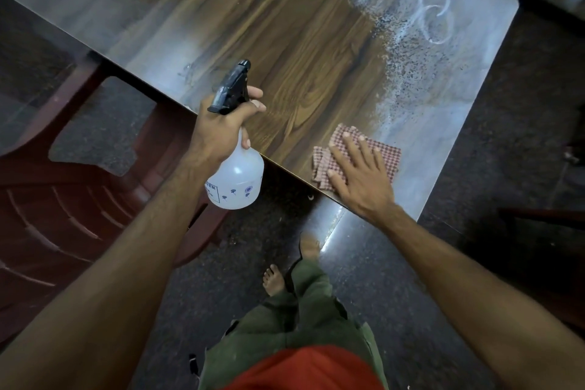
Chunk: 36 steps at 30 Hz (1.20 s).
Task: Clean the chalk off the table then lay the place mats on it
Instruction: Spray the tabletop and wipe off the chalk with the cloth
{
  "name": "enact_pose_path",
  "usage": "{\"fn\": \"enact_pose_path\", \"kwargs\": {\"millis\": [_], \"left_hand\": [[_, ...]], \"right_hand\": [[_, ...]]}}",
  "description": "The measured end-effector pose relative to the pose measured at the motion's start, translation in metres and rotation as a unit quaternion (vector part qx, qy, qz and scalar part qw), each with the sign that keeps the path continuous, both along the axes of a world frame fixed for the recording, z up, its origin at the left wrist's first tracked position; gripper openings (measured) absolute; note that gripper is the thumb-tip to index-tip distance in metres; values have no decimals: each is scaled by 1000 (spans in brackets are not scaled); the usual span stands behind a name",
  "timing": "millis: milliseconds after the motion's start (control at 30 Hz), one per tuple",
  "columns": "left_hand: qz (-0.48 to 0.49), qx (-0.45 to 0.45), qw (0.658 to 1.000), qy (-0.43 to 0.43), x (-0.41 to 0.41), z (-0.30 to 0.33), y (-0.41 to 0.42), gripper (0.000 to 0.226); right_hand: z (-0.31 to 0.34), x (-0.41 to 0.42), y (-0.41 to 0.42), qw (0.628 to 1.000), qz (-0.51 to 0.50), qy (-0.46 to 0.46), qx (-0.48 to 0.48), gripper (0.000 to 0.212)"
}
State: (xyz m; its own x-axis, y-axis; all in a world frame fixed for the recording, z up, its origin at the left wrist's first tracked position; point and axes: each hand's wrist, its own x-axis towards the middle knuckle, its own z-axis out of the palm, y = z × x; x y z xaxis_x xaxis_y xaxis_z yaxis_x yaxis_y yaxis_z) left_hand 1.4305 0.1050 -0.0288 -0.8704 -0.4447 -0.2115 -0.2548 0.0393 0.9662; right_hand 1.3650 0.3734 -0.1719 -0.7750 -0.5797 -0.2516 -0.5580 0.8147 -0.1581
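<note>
I see the table (pixel 285 51) running from upper left to lower right, and I place everything against it. My left hand (pixel 221 127) is wrapped round the neck of the spray bottle (pixel 236 174), with a finger on the trigger of its black head (pixel 232 89). The bottle hangs upright just over the table's near edge, its white body off the table and its nozzle pointing across the top. My right hand (pixel 357 168) lies flat, fingers spread and straight, pressing the checked cloth (pixel 357 153) onto the table close to its near edge, toward the right end. The cloth is folded and lies flat on the top.

The middle of the table shows dark, wet-looking wood grain. Chalk (pixel 437 9) covers the table's right end as a pale haze with a looped scribble near the far right corner; speckled spots mark the border between the haze and the dark wood. A fainter haze lies on the left part. A red chair (pixel 57 199) stands at the table's near side, left of the bottle. I see no place mats on the table.
</note>
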Motion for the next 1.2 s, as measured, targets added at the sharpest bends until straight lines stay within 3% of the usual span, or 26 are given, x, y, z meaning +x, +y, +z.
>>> {"fn": "enact_pose_path", "kwargs": {"millis": [233,500,700,933,1200], "left_hand": [[-10,-12,1000,-15,-6,-5,9,12],[-30,2,999,-24,-27,-8,36,14],[-92,-22,994,-54,-47,-23,53,11],[-231,-120,956,-136,-77,-35,90,11],[-249,-139,946,-153,-116,-30,114,18]], "right_hand": [[-3,-69,-9,987,-159,17,-16,65],[-9,5,-11,999,-21,25,-38,64],[-12,9,-3,997,-38,57,-48,63],[-12,11,-4,995,-50,62,-60,62],[-11,10,-5,993,-56,70,-80,59]]}}
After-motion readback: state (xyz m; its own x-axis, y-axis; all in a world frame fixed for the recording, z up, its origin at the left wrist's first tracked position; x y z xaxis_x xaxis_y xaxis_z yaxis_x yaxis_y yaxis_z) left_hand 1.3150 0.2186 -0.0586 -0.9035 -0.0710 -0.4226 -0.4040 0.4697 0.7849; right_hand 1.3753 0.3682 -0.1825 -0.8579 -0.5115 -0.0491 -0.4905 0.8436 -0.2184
